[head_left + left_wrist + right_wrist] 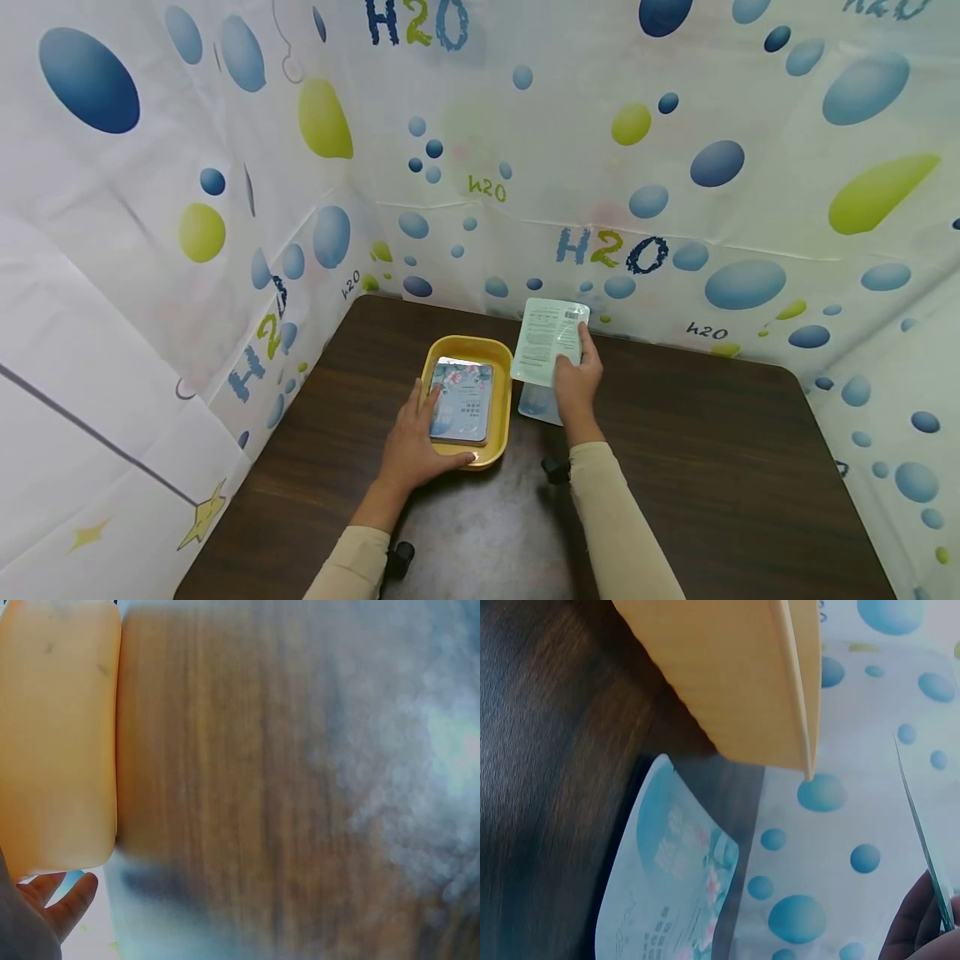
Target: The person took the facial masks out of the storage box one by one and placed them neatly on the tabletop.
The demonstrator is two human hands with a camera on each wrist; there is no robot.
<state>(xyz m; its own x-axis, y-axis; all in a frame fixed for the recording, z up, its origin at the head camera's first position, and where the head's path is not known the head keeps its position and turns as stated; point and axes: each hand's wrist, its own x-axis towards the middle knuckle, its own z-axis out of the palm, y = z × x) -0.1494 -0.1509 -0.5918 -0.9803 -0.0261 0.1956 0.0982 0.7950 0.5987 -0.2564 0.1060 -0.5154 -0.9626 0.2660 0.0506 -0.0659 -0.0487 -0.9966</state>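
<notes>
In the head view my right hand [579, 385] grips a pale green sachet [546, 343], its printed text side facing up. The thumb lies on top of it, and the right wrist view shows the sachet edge-on between thumb and fingers. Under it, on the table, lies a blue floral sachet [671, 877], partly covered in the head view. My left hand [414, 442] rests at the near left corner of a yellow tray [497, 433], thumb along the front rim, fingers spread over the left rim. Their tips reach floral sachets [462, 400] stacked inside.
The dark wooden table [697, 450] extends to both sides of the tray. A white cloth [480, 150] with blue and green drops and H2O lettering hangs behind and beside the table. Small black wrist cameras [401, 558] sit by the sleeves.
</notes>
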